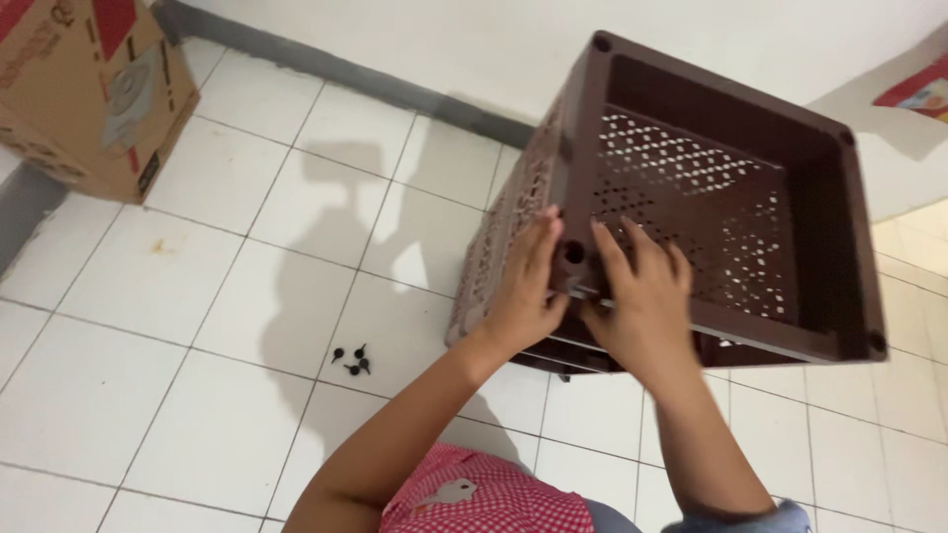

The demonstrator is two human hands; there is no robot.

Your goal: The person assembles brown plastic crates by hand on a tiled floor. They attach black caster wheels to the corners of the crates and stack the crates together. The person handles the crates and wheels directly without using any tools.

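1. Where things are: the brown plastic crate (711, 197), a perforated drawer-unit shell, stands tilted on the white tile floor (128, 395), open side toward the camera. Both hands meet at its near corner, around a round socket hole (574, 252).
2. Left hand (523, 286): fingers lie flat and together along the lattice side wall, thumb at the corner edge. It braces rather than pinches; nothing seen held in it.
3. Right hand (642, 301): fingers curl over the front rim, tips just beside the socket. Whether a small part sits under them, can't tell; the fingers hide it.
4. Doing it well, IMO: keep the left palm firm on the side wall so the crate doesn't rock on its low edge while the right works at the corner.
5. Push straight along the socket's axis, not at an angle. The plastic looks thin at the corners, so skewed force could crack it or jam a part.
6. Keep fingertips out of the gap btwn rim and the lower rail.
7. Four small black pegs (353, 361) lie loose on the tiles, left of the crate and well apart from both hands. Easy to kick or lose; mind the knees.
8. A cardboard box (89, 89) sits top left, far off and not in the way.
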